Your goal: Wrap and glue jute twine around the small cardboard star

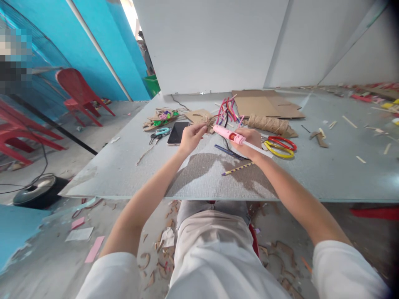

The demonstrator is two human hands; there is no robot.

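Observation:
In my right hand (249, 139) is a pink glue gun (229, 135) with a white glue stick (254, 147) jutting from its back end. Its nozzle points left, close to a small brown twine piece (208, 121) pinched by the fingers of my left hand (193, 137). Whether the nozzle touches the twine I cannot tell. A black phone (177, 133) lies beside my left hand. Below the glue gun are a dark blue pen (229, 153) and a striped pencil (238, 168). Scissors with red and yellow handles (280, 147) lie just right of my right hand.
Behind my hands are a twine roll (268, 123), cardboard sheets (264, 104) and colourful pipe-cleaner-like strands (227, 111). Keys (160, 133) and a decorated cardboard piece (162, 118) lie left. Scraps litter the table's right side and the floor. Red chairs (79, 91) and another person stand left.

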